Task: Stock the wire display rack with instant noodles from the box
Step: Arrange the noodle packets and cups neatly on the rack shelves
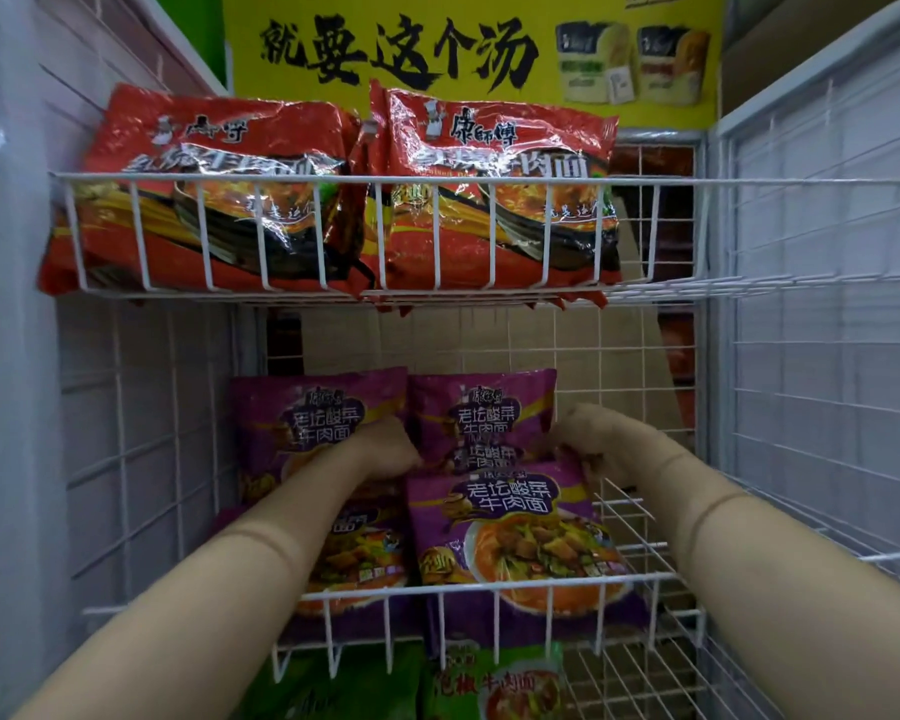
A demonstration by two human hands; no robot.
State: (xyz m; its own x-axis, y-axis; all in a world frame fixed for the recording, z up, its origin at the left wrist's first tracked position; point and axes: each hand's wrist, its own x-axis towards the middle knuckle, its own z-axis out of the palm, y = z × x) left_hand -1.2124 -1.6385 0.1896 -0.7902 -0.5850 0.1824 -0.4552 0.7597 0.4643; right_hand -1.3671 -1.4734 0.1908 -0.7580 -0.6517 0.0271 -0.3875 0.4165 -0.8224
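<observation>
Both my arms reach into the middle shelf (458, 589) of a white wire rack. Purple noodle packs fill its left and centre: an upright row at the back (481, 407) and a front pack (515, 532) leaning toward me. My left hand (385, 449) rests among the purple packs on the left (313, 418), fingers hidden between them. My right hand (593, 449) grips the top right corner of the front purple pack. Two stacks of red noodle packs, left (209, 200) and right (494, 200), fill the upper shelf (365, 179).
Green noodle packs (489, 683) lie on the shelf below. The right part of the middle shelf (640, 532) shows bare wire. White wire side panels (822, 356) close the rack left and right. A yellow poster (468, 49) hangs behind the top.
</observation>
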